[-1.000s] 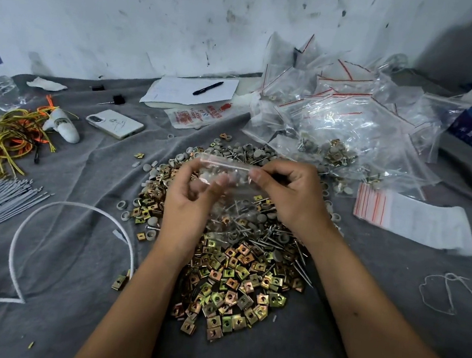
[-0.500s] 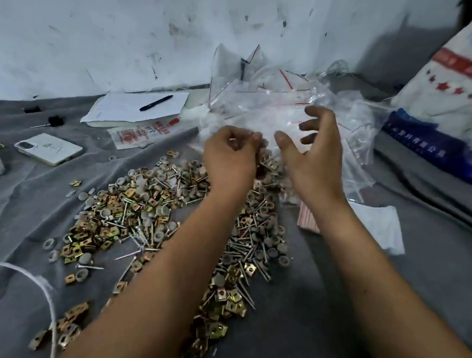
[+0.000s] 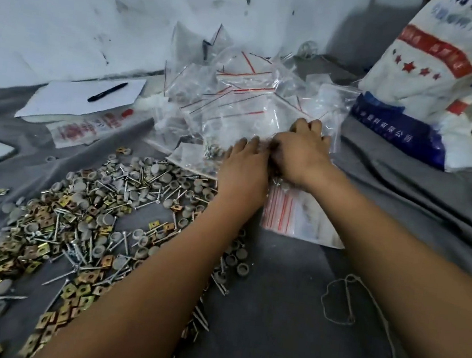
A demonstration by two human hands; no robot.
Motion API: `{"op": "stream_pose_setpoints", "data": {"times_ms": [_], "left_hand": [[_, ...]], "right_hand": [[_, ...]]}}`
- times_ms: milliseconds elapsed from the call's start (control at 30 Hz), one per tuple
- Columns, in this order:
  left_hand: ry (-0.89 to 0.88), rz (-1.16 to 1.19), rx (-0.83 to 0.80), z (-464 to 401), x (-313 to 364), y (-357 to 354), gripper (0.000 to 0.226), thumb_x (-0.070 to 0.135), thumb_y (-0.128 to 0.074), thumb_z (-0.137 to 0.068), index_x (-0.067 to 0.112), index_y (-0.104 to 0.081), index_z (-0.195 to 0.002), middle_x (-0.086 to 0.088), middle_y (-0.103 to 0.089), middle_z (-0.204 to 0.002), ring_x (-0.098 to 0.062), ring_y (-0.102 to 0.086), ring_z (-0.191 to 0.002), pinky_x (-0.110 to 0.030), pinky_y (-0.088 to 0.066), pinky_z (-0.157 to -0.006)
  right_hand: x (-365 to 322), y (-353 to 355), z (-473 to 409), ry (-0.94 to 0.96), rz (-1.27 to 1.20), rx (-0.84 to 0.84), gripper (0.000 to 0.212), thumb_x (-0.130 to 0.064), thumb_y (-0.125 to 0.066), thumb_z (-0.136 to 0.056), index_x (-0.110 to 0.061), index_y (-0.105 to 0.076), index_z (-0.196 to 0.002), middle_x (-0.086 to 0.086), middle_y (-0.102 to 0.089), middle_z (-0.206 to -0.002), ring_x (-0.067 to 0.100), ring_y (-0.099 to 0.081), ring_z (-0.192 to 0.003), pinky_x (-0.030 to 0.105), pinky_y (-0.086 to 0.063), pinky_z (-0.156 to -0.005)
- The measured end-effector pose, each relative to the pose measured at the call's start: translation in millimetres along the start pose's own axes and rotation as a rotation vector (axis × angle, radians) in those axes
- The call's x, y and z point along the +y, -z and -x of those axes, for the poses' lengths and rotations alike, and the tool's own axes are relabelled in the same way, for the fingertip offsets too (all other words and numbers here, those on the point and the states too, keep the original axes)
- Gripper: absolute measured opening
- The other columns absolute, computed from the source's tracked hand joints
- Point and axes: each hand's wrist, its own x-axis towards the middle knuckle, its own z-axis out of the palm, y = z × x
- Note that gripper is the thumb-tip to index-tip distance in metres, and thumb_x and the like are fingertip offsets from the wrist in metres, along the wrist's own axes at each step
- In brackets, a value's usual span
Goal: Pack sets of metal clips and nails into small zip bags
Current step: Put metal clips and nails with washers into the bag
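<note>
The white woven sack (image 3: 437, 81) at far right bears red stars and, on its blue band, the characters 有限公司; its other print is too blurred to read.

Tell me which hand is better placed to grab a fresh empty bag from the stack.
Probably the right hand: it sits just above the stack of empty bags, while the left hand lies nearer the loose clips.

Grey cloth (image 3: 286, 319) carries scattered clips (image 3: 38, 249), nails (image 3: 80, 252), zip bags (image 3: 238, 104), paper (image 3: 69, 96), sack (image 3: 435, 93).
</note>
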Motion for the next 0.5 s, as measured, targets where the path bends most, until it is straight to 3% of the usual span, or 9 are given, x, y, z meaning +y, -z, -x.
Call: {"op": "stream_pose_setpoints", "data": {"times_ms": [67,100,167,200,267,367,500], "left_hand": [[0.001,-0.037,-0.047,-7.8,-2.8,-3.5,0.056,0.024,-0.051,-0.103,0.025,-0.040,-0.158,-0.008,-0.020,-0.172,-0.034,-0.015,-0.158,-0.050,-0.014,-0.129],[0.001,-0.057,-0.071,-12.5,-4.4,-3.7,0.057,0.027,-0.054,-0.102,0.027,-0.040,-0.157,-0.008,-0.015,-0.173,-0.033,-0.011,-0.159,-0.051,-0.011,-0.129],[-0.002,-0.093,-0.130,-20.9,-4.8,0.3,0.057,0.031,-0.056,-0.102,0.029,-0.040,-0.157,-0.009,-0.007,-0.174,-0.034,-0.006,-0.160,-0.053,-0.007,-0.129],[-0.004,-0.109,-0.160,-23.9,-4.6,3.9,0.056,0.032,-0.054,-0.103,0.030,-0.040,-0.157,-0.009,-0.006,-0.174,-0.034,-0.004,-0.160,-0.056,-0.005,-0.129],[0.002,-0.122,-0.183,-23.8,-1.0,11.6,0.052,0.031,-0.049,-0.106,0.031,-0.040,-0.156,-0.010,-0.006,-0.174,-0.036,-0.002,-0.160,-0.062,-0.002,-0.127],[0.050,-0.030,-0.049,-3.9,11.1,17.5,0.046,0.034,-0.048,-0.106,0.025,-0.048,-0.151,-0.015,-0.010,-0.173,-0.038,-0.002,-0.159,-0.061,0.000,-0.127],[0.061,0.221,0.222,39.9,38.4,21.7,0.038,0.026,-0.055,-0.103,0.011,-0.061,-0.138,-0.020,-0.036,-0.162,-0.038,-0.024,-0.153,-0.050,-0.021,-0.126]], "right_hand": [[8.3,8.4,12.3,-0.024,-0.047,0.128,0.028,-0.044,-0.071,-0.088,-0.020,-0.068,-0.104,0.009,-0.055,-0.121,0.033,-0.045,-0.118,0.045,-0.045,-0.095],[12.7,12.3,21.7,-0.032,-0.112,0.154,0.031,-0.046,-0.075,-0.085,-0.017,-0.068,-0.093,0.008,-0.063,-0.108,0.030,-0.055,-0.107,0.042,-0.049,-0.083],[22.2,17.5,46.1,-0.047,-0.198,0.057,0.044,-0.059,-0.078,-0.078,-0.018,-0.064,-0.068,0.002,-0.066,-0.074,0.023,-0.063,-0.074,0.034,-0.042,-0.057],[25.5,17.4,59.7,-0.053,-0.181,-0.034,0.050,-0.067,-0.078,-0.073,-0.021,-0.060,-0.063,-0.001,-0.062,-0.065,0.020,-0.060,-0.065,0.032,-0.038,-0.053],[32.5,15.5,87.2,-0.041,-0.160,-0.200,0.052,-0.073,-0.079,-0.066,-0.028,-0.054,-0.069,-0.006,-0.057,-0.069,0.017,-0.057,-0.069,0.033,-0.040,-0.058],[50.5,12.4,112.8,0.075,-0.273,-0.244,0.053,-0.064,-0.084,-0.068,-0.021,-0.063,-0.091,-0.002,-0.062,-0.088,0.021,-0.059,-0.084,0.036,-0.048,-0.073],[74.4,10.4,121.4,0.176,-0.466,-0.235,0.043,-0.041,-0.092,-0.069,-0.015,-0.060,-0.079,-0.002,-0.060,-0.083,0.021,-0.056,-0.080,0.036,-0.044,-0.072]]}}
